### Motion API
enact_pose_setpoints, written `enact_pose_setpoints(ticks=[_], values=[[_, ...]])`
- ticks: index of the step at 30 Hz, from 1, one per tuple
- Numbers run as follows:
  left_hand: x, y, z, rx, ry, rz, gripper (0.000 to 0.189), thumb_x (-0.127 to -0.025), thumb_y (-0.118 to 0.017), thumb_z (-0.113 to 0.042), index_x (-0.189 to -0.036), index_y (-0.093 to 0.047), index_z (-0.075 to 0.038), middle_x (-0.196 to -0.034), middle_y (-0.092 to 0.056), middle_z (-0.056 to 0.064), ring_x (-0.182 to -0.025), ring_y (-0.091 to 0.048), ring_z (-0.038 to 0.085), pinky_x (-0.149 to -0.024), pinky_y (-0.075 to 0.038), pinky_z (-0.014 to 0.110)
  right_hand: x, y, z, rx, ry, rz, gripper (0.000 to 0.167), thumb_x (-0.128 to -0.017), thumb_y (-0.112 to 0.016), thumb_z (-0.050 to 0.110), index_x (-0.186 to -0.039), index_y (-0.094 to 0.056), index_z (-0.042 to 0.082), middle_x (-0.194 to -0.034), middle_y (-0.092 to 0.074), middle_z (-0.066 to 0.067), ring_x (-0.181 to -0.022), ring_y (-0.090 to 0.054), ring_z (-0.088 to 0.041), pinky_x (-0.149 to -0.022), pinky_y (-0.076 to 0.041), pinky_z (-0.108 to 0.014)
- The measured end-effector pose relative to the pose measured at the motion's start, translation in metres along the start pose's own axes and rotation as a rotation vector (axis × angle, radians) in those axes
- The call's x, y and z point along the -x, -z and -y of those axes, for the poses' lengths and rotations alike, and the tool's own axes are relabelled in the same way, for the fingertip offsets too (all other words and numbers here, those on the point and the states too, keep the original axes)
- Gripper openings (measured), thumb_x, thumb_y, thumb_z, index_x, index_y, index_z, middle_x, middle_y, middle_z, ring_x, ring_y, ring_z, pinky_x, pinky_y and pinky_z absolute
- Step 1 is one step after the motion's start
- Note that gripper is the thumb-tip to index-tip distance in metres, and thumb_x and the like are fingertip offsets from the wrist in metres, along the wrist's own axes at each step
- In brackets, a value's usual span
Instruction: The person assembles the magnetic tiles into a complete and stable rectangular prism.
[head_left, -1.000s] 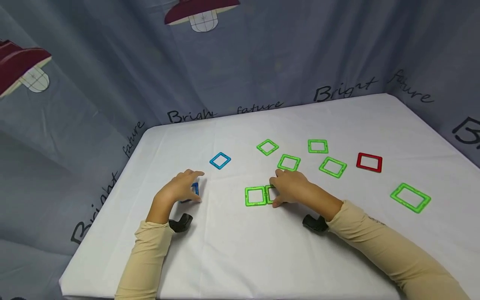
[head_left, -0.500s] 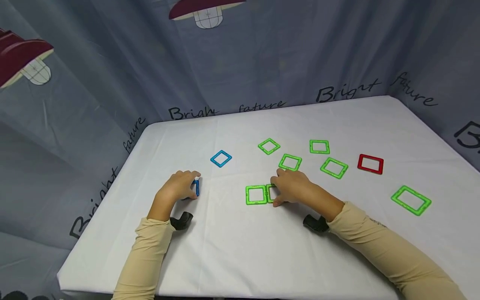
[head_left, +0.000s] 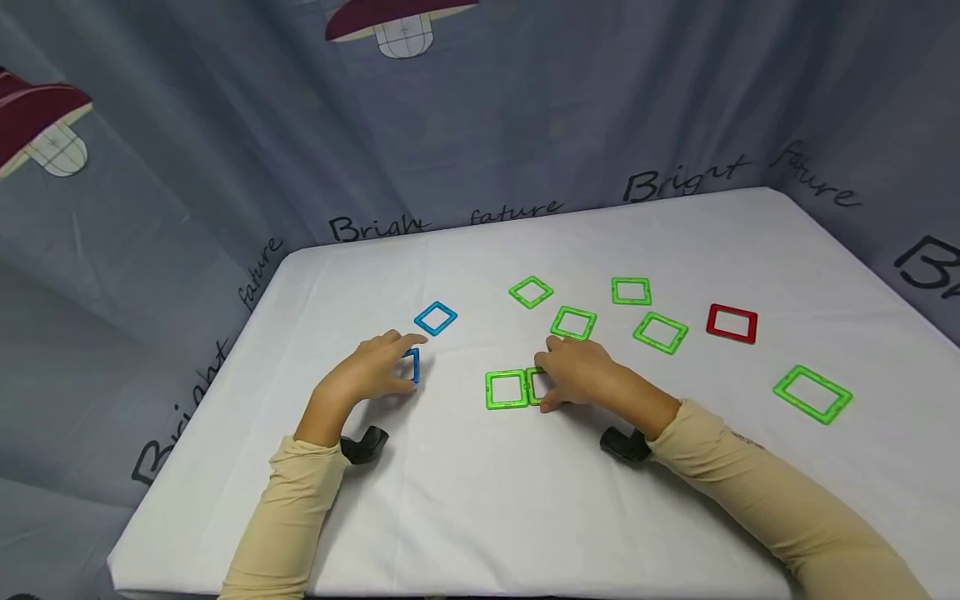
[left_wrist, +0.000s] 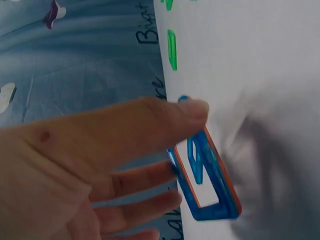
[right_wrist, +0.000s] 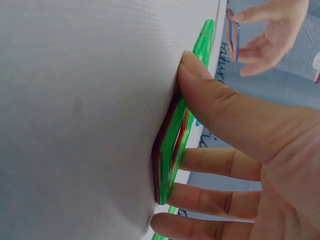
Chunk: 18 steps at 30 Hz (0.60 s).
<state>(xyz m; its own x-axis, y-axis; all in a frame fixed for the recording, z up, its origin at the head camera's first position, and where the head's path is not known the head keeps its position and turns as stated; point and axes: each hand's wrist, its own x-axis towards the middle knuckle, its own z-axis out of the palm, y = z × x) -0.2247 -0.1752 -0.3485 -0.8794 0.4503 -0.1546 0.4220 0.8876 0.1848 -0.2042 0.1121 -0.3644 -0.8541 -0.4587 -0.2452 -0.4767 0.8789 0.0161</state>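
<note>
My left hand [head_left: 371, 371] pinches a blue magnetic tile [left_wrist: 216, 214], a square open frame with an orange inner edge. It is held on edge, raised above the table, and the palm partly hides it in the head view. My right hand [head_left: 576, 375] grips a green magnetic tile [right_wrist: 164, 175] by its edges at the table, thumb on one side and fingers on the other. A dark red edge shows along that tile's underside in the right wrist view. Its left side meets another green tile [head_left: 507, 406] lying flat.
A loose blue tile [head_left: 426, 328] lies beyond my left hand. Several green tiles [head_left: 632, 302] are spread across the back and right, with a red tile [head_left: 731, 336] among them. White cloth covers the table [head_left: 465, 500]; a grey printed curtain [head_left: 525, 117] hangs behind.
My left hand has closed its thumb and finger on the blue tile and carried it to the right and slightly away. The right hand stays at the green tile.
</note>
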Motion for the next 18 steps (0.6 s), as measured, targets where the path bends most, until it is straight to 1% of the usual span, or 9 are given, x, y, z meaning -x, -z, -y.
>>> enact_pose_setpoints(ticks=[3,5,7,10,11,14,18], values=[[-0.005,0.005,-0.007,0.030,-0.052,0.017,0.065,-0.078,-0.070,-0.022,-0.136,-0.040,-0.017,-0.121,-0.050,0.012,-0.099,-0.054,0.025,-0.088,-0.044,0.042,0.000,0.000,0.000,0.000,-0.006,0.004,0.066,-0.069,-0.072,0.050,-0.117,-0.059,0.007,-0.101,-0.054,-0.008,-0.088,-0.054,-0.022,-0.072,-0.048,-0.036],[-0.009,0.010,-0.011,0.039,-0.087,0.023,0.066,-0.078,-0.070,-0.023,-0.136,-0.039,-0.018,-0.120,-0.050,0.011,-0.096,-0.055,0.023,-0.084,-0.046,0.039,0.000,0.000,0.001,0.003,-0.008,0.008,0.066,-0.069,-0.072,0.050,-0.117,-0.059,0.008,-0.101,-0.054,-0.008,-0.089,-0.054,-0.022,-0.072,-0.048,-0.036],[-0.013,0.015,-0.017,0.060,-0.131,0.020,0.066,-0.078,-0.070,-0.023,-0.136,-0.039,-0.018,-0.118,-0.051,0.010,-0.097,-0.056,0.021,-0.084,-0.046,0.038,0.000,0.000,0.001,0.006,-0.010,0.009,0.066,-0.069,-0.072,0.050,-0.117,-0.059,0.008,-0.101,-0.054,-0.008,-0.090,-0.054,-0.022,-0.072,-0.047,-0.036],[-0.020,0.020,-0.026,0.122,-0.193,0.027,0.066,-0.077,-0.071,-0.024,-0.136,-0.040,-0.018,-0.116,-0.053,0.007,-0.104,-0.055,0.018,-0.086,-0.045,0.036,0.001,0.000,0.001,0.008,-0.015,0.006,0.066,-0.069,-0.072,0.050,-0.117,-0.059,0.008,-0.101,-0.054,-0.008,-0.089,-0.054,-0.022,-0.072,-0.047,-0.036],[-0.022,0.021,-0.029,0.141,-0.213,0.034,0.066,-0.077,-0.071,-0.025,-0.136,-0.040,-0.018,-0.117,-0.052,0.006,-0.107,-0.053,0.017,-0.088,-0.045,0.036,0.001,0.000,0.001,0.010,-0.015,0.004,0.066,-0.068,-0.072,0.050,-0.117,-0.059,0.007,-0.100,-0.054,-0.008,-0.088,-0.054,-0.022,-0.072,-0.048,-0.036],[-0.027,0.017,-0.036,0.193,-0.254,0.064,0.065,-0.077,-0.071,-0.027,-0.135,-0.042,-0.019,-0.117,-0.051,0.003,-0.110,-0.052,0.015,-0.090,-0.045,0.035,0.000,0.000,0.001,0.010,-0.013,0.001,0.066,-0.068,-0.072,0.051,-0.116,-0.059,0.008,-0.099,-0.054,-0.007,-0.087,-0.053,-0.021,-0.071,-0.047,-0.035],[-0.034,0.009,-0.042,0.237,-0.315,0.105,0.060,-0.078,-0.071,-0.027,-0.132,-0.046,-0.016,-0.113,-0.050,0.005,-0.110,-0.054,0.017,-0.090,-0.045,0.035,0.000,0.000,0.000,0.012,-0.012,0.004,0.065,-0.068,-0.072,0.051,-0.116,-0.059,0.008,-0.098,-0.053,-0.007,-0.086,-0.053,-0.021,-0.069,-0.047,-0.035]])
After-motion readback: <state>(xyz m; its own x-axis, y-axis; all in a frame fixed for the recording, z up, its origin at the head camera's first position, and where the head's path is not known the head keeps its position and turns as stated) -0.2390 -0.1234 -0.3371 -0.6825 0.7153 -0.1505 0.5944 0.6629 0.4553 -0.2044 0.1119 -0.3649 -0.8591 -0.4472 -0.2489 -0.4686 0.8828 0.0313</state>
